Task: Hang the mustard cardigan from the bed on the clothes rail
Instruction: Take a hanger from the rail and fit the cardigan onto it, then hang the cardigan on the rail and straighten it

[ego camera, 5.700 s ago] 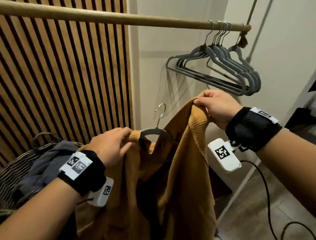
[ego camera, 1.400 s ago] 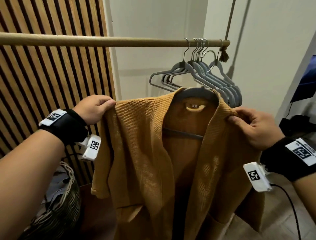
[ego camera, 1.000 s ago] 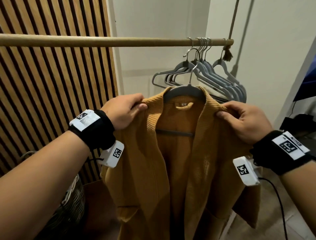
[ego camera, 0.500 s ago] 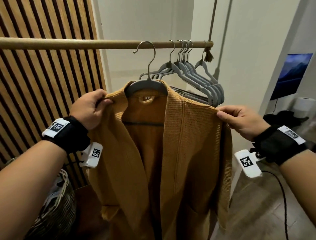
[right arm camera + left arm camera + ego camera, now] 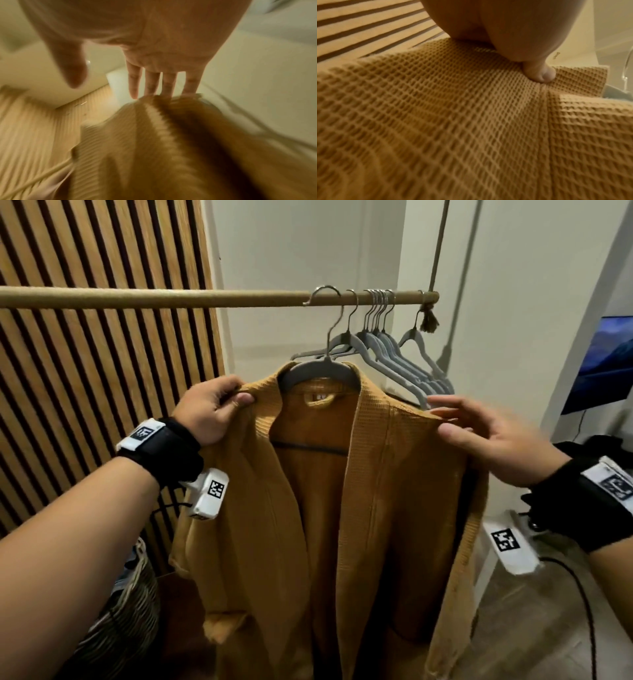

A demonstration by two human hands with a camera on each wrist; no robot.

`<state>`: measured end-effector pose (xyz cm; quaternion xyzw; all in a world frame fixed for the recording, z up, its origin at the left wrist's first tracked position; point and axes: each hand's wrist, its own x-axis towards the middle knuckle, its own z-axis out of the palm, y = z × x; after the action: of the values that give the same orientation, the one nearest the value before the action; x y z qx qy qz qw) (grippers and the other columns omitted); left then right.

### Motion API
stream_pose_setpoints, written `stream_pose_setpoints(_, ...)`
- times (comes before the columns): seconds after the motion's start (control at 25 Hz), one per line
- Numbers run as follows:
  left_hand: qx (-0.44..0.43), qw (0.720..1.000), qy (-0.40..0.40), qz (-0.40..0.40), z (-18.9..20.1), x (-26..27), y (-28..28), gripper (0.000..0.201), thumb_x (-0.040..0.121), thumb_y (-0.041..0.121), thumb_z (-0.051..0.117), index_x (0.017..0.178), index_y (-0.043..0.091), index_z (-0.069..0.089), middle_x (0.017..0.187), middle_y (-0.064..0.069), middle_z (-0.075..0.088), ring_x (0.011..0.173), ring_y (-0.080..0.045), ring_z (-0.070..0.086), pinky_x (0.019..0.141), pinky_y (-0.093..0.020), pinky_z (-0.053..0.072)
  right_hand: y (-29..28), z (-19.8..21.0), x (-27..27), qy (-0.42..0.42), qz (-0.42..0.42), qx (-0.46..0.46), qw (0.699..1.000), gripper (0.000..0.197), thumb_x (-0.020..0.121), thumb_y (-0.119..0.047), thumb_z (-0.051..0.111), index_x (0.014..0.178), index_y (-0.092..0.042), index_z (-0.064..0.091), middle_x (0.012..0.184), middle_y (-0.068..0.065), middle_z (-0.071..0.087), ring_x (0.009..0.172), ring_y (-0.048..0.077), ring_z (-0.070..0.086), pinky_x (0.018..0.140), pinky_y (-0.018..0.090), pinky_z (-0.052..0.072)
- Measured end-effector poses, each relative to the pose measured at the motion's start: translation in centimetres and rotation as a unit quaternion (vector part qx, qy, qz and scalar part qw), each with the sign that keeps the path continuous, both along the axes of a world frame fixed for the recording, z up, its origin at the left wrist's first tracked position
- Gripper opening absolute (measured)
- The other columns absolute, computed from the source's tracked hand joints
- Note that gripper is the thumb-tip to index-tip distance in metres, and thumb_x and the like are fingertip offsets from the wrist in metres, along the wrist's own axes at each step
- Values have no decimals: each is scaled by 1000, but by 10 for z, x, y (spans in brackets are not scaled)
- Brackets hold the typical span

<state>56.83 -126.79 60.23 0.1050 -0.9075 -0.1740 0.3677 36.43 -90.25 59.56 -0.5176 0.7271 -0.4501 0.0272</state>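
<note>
Cardigan point(image 5: 342, 508) now hanging from the rail point(image 5: 154, 297) by its grey hanger point(image 5: 318, 371), hook over the wood where half a second ago it was only level with the rail. Weight apparently carried by the rail, so main job looks done.

Left hand point(image 5: 209, 410) pinching the near shoulder, thumb pressed into the waffle knit in the wrist view. Right hand point(image 5: 493, 440) just let go of the far shoulder: fingers point(image 5: 169, 83) straight and spread, tips at or just above the cloth, too blurred to say which. Half a second ago gripped the shoulder seam.

Remaining: probably release with the left and a check that the shoulders sit square.

Low on the left, wicker basket point(image 5: 116, 621) with clothes, near the hem but apart. Behind, slatted wood wall point(image 5: 96, 405). Just beyond the cardigan, a bunch of empty hangers point(image 5: 404, 361) crowding the rail's end, nearest one close against the far shoulder. Rope point(image 5: 438, 244) holding the rail end; screen point(image 5: 603, 364) far right.
</note>
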Motion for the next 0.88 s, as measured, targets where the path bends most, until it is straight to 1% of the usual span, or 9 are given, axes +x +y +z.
stream_pose_setpoints(0.08, -6, 1000, -17, -22, 2, -11, 9, 17, 97, 31, 53, 97, 19, 65, 89, -8, 68, 83, -24, 60, 68, -28, 47, -25, 10, 12, 174, -37, 106, 978, 35, 92, -48, 50, 122, -33, 56, 104, -20, 61, 96, 2, 60, 81, 21, 47)
stream_pose_setpoints(0.16, -8, 999, -29, -17, 4, -19, 14, 15, 97, 32, 53, 100, 23, 64, 92, -4, 66, 87, -23, 59, 70, -27, 44, -39, 12, 14, 228, -58, 109, 966, 17, 98, -34, 50, 112, -29, 59, 92, -18, 60, 86, 7, 57, 77, 22, 44)
stream_pose_setpoints(0.24, -31, 998, -47, -3, 4, -26, 18, 15, 97, 32, 52, 105, 25, 63, 96, -1, 64, 91, -21, 57, 78, -32, 45, -42, 5, 8, 209, -79, 56, 973, 17, 99, -28, 51, 112, -25, 63, 91, -12, 64, 86, 10, 59, 73, 17, 42)
stream_pose_setpoints(0.32, -46, 996, -73, -14, 0, -33, 21, 12, 97, 32, 51, 106, 31, 60, 99, 4, 64, 94, -20, 57, 84, -35, 46, -46, -2, 7, 210, -90, 45, 973, 19, 99, -28, 52, 113, -24, 64, 94, -8, 67, 87, 12, 60, 73, 22, 42)
stream_pose_setpoints(0.44, -22, 995, -88, -34, -5, -41, 17, 11, 97, 35, 51, 105, 37, 58, 98, 7, 65, 94, -18, 58, 83, -36, 47, -61, -6, 13, 192, -119, 64, 972, 20, 99, -29, 53, 113, -24, 65, 94, -7, 66, 88, 13, 58, 76, 26, 40)
stream_pose_setpoints(0.6, -7, 997, -34, -72, -2, -52, -8, 10, 96, 33, 52, 98, 42, 56, 92, 10, 65, 89, -16, 59, 77, -32, 45, -82, 7, 17, 192, -146, 78, 967, 23, 99, -30, 52, 117, -22, 66, 99, -5, 69, 92, 14, 60, 83, 29, 45)
stream_pose_setpoints(0.68, -16, 994, -37, -99, 4, -59, -27, 16, 96, 33, 53, 92, 48, 54, 89, 11, 65, 89, -18, 59, 78, -33, 46, -96, 14, 21, 189, -158, 96, 964, 22, 99, -30, 52, 116, -24, 65, 100, -6, 69, 94, 14, 61, 86, 32, 47)
stream_pose_setpoints(0.8, -14, 990, -76, -117, 3, -69, -63, 26, 97, 36, 50, 82, 57, 50, 84, 22, 59, 90, -17, 58, 82, -35, 45, -123, 18, 34, 179, -167, 112, 963, 21, 98, -31, 52, 109, -22, 68, 97, -5, 70, 94, 16, 64, 87, 35, 49)
stream_pose_setpoints(0.88, -60, 990, -89, -92, 1, -77, -85, 19, 97, 42, 46, 85, 56, 52, 89, 16, 58, 98, -20, 54, 92, -42, 39, -146, 18, 48, 181, -189, 112, 959, 22, 98, -32, 53, 107, -21, 69, 96, -5, 70, 94, 17, 64, 83, 31, 45)
